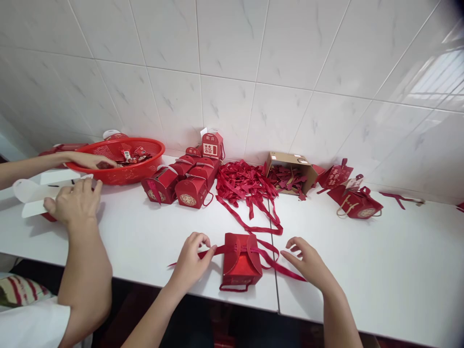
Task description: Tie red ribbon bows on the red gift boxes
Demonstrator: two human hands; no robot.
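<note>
A red gift box (242, 266) stands near the table's front edge, with a dark red cord handle hanging at its front. Across its top runs a red ribbon (281, 267), its right end lying loose on the table. My left hand (193, 256) pinches the ribbon's left part between thumb and fingers, just beside the box. To the right of the box, my right hand (306, 261) hovers with thumb and fingers apart, holding nothing. Its fingertips are close to the ribbon but appear not to touch it.
Behind the box lie a heap of red ribbons (243, 186) and a cardboard box (311, 175) of red tags. Several finished red boxes (192, 191) stand to their left. A co-worker's hands (78, 200) are at a white-lined box and a red basket (154, 157). Small red bags (362, 205) sit right.
</note>
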